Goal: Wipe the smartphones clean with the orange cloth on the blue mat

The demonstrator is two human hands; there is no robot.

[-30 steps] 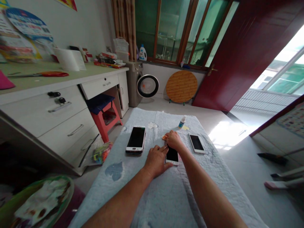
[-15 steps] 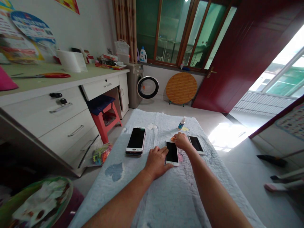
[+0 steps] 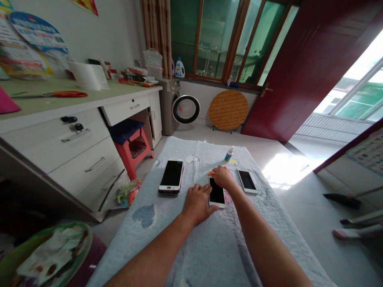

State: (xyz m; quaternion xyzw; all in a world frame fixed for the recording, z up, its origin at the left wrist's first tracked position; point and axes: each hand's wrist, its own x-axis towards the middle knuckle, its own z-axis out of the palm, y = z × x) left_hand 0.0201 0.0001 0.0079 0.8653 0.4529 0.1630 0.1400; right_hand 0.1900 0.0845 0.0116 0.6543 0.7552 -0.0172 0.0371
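Note:
A white smartphone (image 3: 216,194) with a dark screen lies face up on the light blue cloth (image 3: 206,247). My left hand (image 3: 198,203) grips it, with fingers along the left edge and the thumb by the bottom edge. At the phone's top end, my right hand (image 3: 222,176) is closed on a small orange cloth (image 3: 212,173), pressing it at the upper left corner. Part of the screen is hidden beneath this hand. To the right lies another white phone (image 3: 247,181). On the left rests a stack of phones (image 3: 171,175), a white one uppermost.
A small spray bottle (image 3: 229,154) stands beyond my right hand. Left of the covered surface are a red stool (image 3: 134,149), a white desk (image 3: 86,159) and a bin (image 3: 86,247) holding used tissues. A washing machine (image 3: 170,107) with its door ajar stands farther back.
My right hand has slid left with the orange cloth, from the phone's top right to its top left corner. The phone on the right shows more fully. My left hand stays put.

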